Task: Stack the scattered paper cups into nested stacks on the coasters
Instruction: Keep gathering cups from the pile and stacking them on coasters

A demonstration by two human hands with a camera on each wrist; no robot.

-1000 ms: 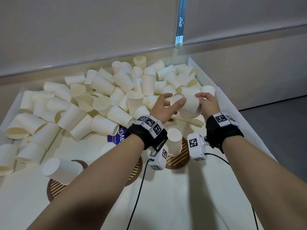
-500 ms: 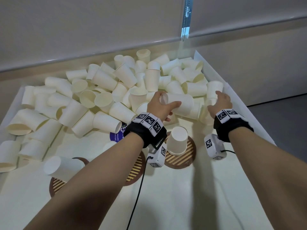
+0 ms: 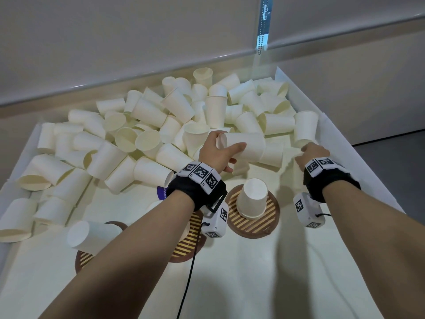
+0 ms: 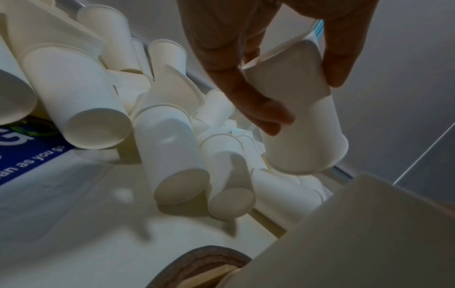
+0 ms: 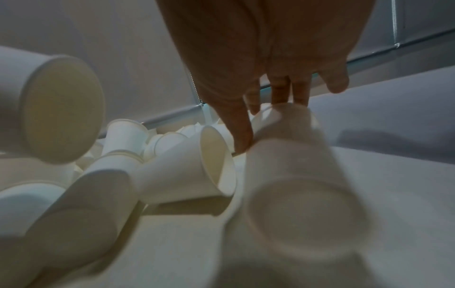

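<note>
My left hand [image 3: 216, 153] grips a short nested stack of white paper cups [image 3: 246, 146], held sideways above the pile with its base to the left. The left wrist view shows thumb and fingers of that hand [image 4: 305, 83] wrapped round the stack [image 4: 307, 132]. My right hand [image 3: 310, 153] reaches a single cup [image 3: 305, 125] by the right wall. Seen from the right wrist, the hand [image 5: 268, 120] pinches this blurred cup [image 5: 290, 175] between thumb and fingers. An inverted cup [image 3: 253, 199] stands on the right coaster [image 3: 266, 226].
Several loose cups [image 3: 147, 116] fill the back of the white tray [image 3: 358, 166]. A tilted cup [image 3: 92, 233] rests on the left coaster [image 3: 84, 259]. My left arm partly covers the middle coaster [image 3: 186, 245]. A blue sticker [image 3: 162, 192] lies on the floor.
My right hand let go of the stack and moved right to the single cup by the wall. My left hand now holds the stack alone, slightly lower and leftward.
</note>
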